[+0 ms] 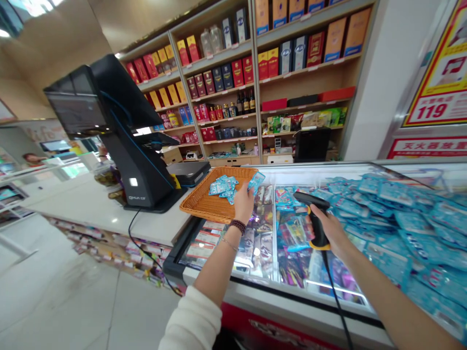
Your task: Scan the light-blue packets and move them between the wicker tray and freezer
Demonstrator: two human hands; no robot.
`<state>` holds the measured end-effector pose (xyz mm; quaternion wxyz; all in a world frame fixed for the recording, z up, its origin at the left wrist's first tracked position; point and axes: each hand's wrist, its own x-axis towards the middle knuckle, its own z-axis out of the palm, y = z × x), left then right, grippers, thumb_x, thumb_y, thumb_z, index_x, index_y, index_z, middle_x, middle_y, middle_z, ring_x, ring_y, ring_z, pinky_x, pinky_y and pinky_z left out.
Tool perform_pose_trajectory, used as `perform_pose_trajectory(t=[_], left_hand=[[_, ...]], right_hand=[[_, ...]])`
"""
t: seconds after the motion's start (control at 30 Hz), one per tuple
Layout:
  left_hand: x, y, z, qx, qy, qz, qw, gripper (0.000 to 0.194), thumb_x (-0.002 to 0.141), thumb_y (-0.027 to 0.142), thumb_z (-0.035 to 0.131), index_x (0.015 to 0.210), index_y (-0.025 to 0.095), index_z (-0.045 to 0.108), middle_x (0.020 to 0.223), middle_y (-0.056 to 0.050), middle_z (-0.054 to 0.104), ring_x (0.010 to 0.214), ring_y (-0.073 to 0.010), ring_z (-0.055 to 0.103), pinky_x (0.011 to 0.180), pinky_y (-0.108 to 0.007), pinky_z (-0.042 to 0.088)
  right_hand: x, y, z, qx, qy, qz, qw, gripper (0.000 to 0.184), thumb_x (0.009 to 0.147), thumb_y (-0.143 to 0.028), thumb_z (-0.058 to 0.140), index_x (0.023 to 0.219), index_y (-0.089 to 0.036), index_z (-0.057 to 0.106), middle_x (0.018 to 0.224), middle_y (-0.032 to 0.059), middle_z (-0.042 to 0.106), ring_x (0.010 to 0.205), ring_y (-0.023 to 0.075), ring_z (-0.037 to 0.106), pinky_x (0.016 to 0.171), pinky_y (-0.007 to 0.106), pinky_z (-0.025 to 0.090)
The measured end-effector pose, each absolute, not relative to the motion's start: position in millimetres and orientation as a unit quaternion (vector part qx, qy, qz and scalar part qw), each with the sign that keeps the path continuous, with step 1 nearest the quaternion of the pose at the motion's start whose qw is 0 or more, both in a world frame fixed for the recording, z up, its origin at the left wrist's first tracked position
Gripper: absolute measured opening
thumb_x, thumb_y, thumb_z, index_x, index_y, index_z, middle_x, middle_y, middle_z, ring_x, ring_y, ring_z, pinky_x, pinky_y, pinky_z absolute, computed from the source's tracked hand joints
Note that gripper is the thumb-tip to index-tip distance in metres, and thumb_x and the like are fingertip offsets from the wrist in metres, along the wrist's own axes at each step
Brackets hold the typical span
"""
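Observation:
My left hand [243, 203] reaches forward over the edge of a woven wicker basket [204, 204] and pinches a blue packet [256, 181]. Several more blue packets [223, 186] lie in the basket. My right hand [330, 231] is wrapped round the handle of a black and yellow barcode scanner [314, 218], whose head points left toward the held packet. The scanner's black cable [333, 296] hangs down toward me. A bead bracelet [238, 225] sits on my left wrist.
A glass-topped freezer [292, 291] lies under both hands, with a heap of blue packets [408, 218] on its right side. A black checkout terminal [120, 131] stands on the white counter [83, 204] to the left. Shelves of boxes and bottles [255, 73] line the back wall.

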<state>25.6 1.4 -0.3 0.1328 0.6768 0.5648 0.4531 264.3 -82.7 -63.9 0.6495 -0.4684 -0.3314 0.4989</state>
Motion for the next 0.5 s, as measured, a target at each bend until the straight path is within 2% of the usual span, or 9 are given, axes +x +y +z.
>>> perform_pose_trajectory(t=[0.07,0.17,0.27,0.37,0.5], left_hand=[[38.5,-4.5,-9.5,0.675,0.524,0.491,0.168,0.022,0.101,0.028,0.051,0.113,0.02,0.067,0.097,-0.009,0.076,0.092,-0.0226,0.073,0.085,-0.03,0.053],[62.8,-8.5,-36.6,0.656,0.456,0.521,0.3,0.018,0.1,0.029,0.053,0.109,0.02,0.066,0.094,-0.007,0.075,0.078,-0.0185,0.074,0.074,-0.027,0.057],[84.0,-7.1,-69.7,0.617,0.416,0.536,0.399,0.012,0.095,0.026,0.059,0.103,0.019,0.065,0.091,-0.004,0.072,0.072,-0.016,0.071,0.071,-0.028,0.061],[91.0,-1.4,-90.4,0.591,0.407,0.555,0.422,0.005,0.092,0.022,0.061,0.095,0.018,0.062,0.084,-0.001,0.067,0.067,-0.0135,0.068,0.07,-0.029,0.062],[83.9,5.8,-95.5,0.584,0.408,0.571,0.408,0.003,0.092,0.019,0.059,0.093,0.017,0.062,0.08,-0.001,0.066,0.07,-0.0145,0.068,0.072,-0.029,0.061]], right_hand=[[265.2,-81.6,-65.9,-0.47,-0.336,0.499,0.646,0.04,0.076,-0.054,0.08,0.089,-0.019,0.067,0.059,-0.0035,0.061,0.039,0.0107,0.051,0.031,0.022,0.041],[265.3,-81.8,-65.7,-0.468,-0.337,0.498,0.647,0.042,0.074,-0.056,0.081,0.087,-0.019,0.067,0.059,-0.0032,0.061,0.039,0.0107,0.051,0.032,0.022,0.041],[265.0,-83.2,-63.5,-0.467,-0.331,0.503,0.648,0.044,0.071,-0.057,0.083,0.086,-0.02,0.066,0.058,-0.0034,0.061,0.039,0.0108,0.05,0.032,0.023,0.041],[264.1,-84.7,-61.1,-0.473,-0.334,0.506,0.639,0.045,0.069,-0.058,0.084,0.084,-0.02,0.066,0.058,-0.003,0.061,0.038,0.0111,0.05,0.032,0.024,0.042],[261.8,-87.0,-59.3,-0.487,-0.36,0.489,0.628,0.045,0.069,-0.06,0.084,0.081,-0.02,0.066,0.057,-0.002,0.061,0.038,0.0115,0.05,0.032,0.025,0.041]])
